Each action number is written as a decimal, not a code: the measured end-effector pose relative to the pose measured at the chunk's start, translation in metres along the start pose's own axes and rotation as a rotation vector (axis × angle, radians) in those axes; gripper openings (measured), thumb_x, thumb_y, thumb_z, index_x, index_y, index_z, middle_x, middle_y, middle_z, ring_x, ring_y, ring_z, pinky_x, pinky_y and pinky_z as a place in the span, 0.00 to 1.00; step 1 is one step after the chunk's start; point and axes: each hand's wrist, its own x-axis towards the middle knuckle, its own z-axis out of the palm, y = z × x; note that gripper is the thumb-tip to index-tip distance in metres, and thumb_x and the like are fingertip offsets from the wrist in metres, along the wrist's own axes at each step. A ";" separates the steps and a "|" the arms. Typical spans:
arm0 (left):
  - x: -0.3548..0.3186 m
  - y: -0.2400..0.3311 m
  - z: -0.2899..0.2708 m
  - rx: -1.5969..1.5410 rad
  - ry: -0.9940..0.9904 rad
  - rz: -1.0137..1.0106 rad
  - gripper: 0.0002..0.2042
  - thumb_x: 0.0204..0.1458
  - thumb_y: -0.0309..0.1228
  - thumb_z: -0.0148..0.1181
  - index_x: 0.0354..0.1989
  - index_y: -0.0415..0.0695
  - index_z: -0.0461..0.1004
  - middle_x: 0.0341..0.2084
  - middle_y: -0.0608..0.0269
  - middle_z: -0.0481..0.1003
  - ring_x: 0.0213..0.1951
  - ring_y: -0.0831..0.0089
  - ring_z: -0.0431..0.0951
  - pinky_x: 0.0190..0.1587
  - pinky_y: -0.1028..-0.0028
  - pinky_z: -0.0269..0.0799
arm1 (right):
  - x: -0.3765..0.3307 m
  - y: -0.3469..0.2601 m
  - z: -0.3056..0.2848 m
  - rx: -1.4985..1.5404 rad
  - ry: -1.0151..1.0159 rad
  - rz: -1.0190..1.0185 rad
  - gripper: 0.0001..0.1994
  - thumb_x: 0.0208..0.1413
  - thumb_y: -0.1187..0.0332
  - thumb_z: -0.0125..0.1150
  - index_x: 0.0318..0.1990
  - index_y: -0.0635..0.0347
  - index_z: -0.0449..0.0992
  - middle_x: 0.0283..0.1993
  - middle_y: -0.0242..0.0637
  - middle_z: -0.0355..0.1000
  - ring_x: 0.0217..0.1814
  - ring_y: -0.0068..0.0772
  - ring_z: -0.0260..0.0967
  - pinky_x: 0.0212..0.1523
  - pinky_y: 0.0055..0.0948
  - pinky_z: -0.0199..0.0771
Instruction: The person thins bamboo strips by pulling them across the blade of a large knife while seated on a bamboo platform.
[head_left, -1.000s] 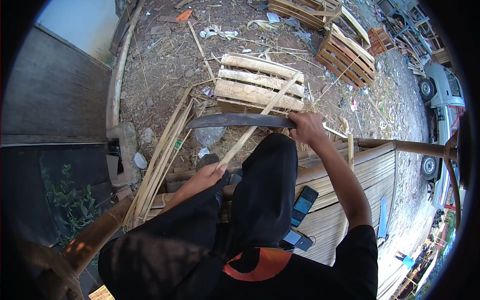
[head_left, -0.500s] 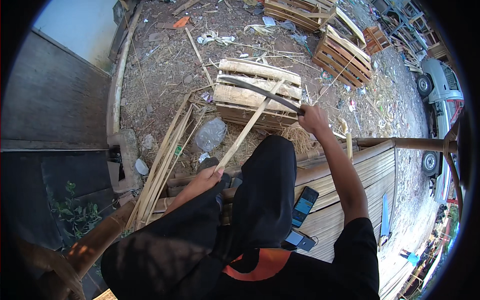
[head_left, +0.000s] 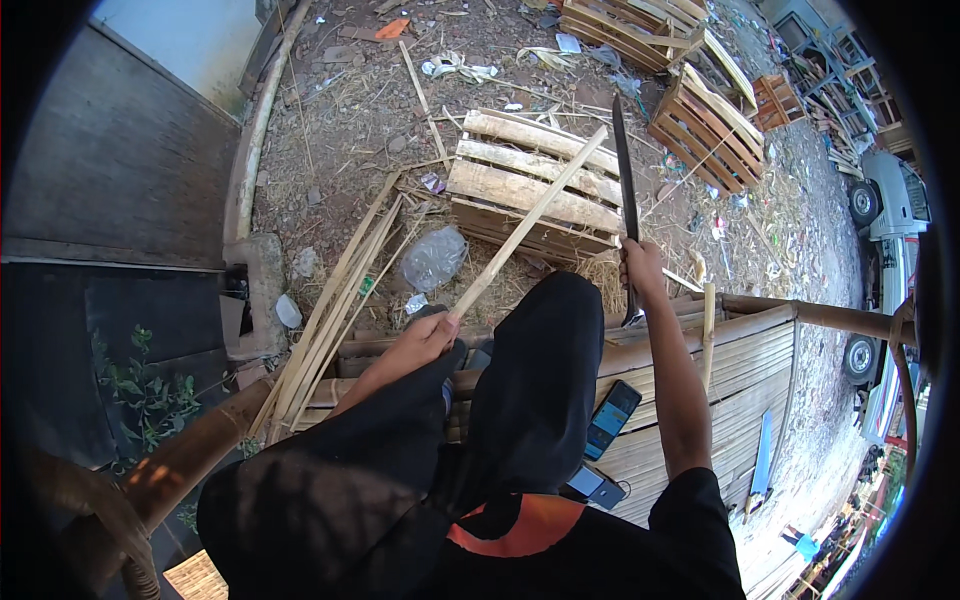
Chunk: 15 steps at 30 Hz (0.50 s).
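Note:
My left hand (head_left: 422, 342) is closed round the near end of a pale split bamboo strip (head_left: 530, 222), which slants up and to the right over a slatted wooden crate (head_left: 500, 187). In my right hand (head_left: 643, 270) is the handle of a machete. Its long dark blade (head_left: 627, 170) points away from me, to the right of the strip's far end and apart from it. Several similar bamboo strips (head_left: 340, 300) lean in a bundle to the left of my legs.
I sit on a bamboo-slat bench (head_left: 735, 385) with a phone (head_left: 612, 420) and a small device with a cable (head_left: 596, 485) beside me. More crates (head_left: 708, 130) stand far right on littered ground. A clear plastic bag (head_left: 434, 257) lies ahead. A truck (head_left: 895, 200) is parked at right.
The machete has lifted off the bamboo strip and swung rightward, its blade turning from across the strip to pointing away. My left hand still holds the strip; the view has shifted slightly.

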 end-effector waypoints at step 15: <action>0.001 0.002 0.009 0.204 0.004 0.021 0.18 0.67 0.45 0.42 0.35 0.41 0.66 0.21 0.72 0.62 0.24 0.82 0.61 0.28 0.76 0.61 | -0.025 -0.072 0.024 0.045 -0.184 -0.275 0.20 0.65 0.52 0.51 0.35 0.62 0.76 0.20 0.27 0.67 0.20 0.16 0.62 0.23 0.21 0.62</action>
